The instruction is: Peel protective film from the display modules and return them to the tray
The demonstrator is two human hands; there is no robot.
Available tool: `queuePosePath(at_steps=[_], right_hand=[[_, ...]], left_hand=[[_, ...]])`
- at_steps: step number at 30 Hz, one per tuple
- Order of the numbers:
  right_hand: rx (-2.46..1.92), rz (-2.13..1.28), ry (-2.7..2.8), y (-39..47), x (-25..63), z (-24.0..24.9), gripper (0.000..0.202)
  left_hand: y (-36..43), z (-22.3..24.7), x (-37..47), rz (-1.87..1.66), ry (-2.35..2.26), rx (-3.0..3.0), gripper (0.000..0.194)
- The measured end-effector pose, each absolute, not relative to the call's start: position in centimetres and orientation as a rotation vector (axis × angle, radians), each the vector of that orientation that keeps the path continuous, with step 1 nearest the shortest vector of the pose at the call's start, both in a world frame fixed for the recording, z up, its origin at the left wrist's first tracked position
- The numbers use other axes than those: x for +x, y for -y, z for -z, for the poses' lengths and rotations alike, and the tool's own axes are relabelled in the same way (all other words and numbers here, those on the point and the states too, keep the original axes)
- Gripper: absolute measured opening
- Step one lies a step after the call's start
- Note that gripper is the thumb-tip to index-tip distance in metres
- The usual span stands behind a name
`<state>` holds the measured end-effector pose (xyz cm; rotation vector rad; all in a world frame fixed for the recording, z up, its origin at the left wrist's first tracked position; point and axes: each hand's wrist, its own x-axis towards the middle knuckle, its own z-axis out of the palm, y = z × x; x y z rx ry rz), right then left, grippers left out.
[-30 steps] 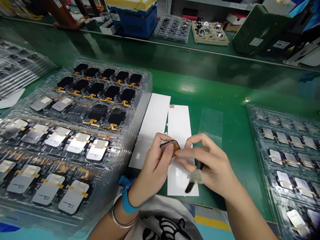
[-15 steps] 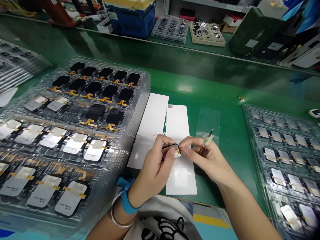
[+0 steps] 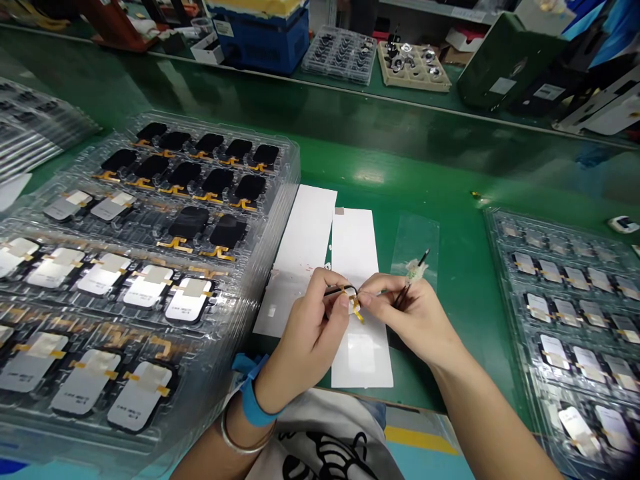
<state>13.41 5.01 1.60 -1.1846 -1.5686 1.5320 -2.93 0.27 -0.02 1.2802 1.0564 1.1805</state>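
Between thumb and fingers, my left hand (image 3: 316, 320) holds a small display module (image 3: 352, 306) with a dark edge, a pale back and a gold flex ribbon. It is raised above a white paper strip (image 3: 356, 250). My right hand (image 3: 407, 307) is closed, with tweezers (image 3: 401, 295) lodged between its fingers, their dark end sticking up past a whitish wrapping. The right thumb and index fingertip pinch at the module's right edge; whether they grip the ribbon or something else there is too small to tell.
A stacked clear tray (image 3: 273, 220) at left carries rows of black and pale-backed modules. Another clear tray (image 3: 510, 280) with modules stands at right. A transparent film (image 3: 415, 237) lies beyond my right hand. A shelf (image 3: 345, 110) with boxes crosses the back.
The gold ribbon now extends down past the module's lower edge, where a pale corner showed before. My right hand has shifted slightly and the tweezers' upper end leans further right.
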Motion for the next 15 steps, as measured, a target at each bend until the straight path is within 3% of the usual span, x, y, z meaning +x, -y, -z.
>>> queuePosePath(at_steps=[15], right_hand=[[-1.227, -1.48, 1.543, -4.7, 13.19, -1.74, 0.032]], left_hand=[[-0.14, -0.11, -3.03, -1.081, -0.993, 1.149, 0.009]])
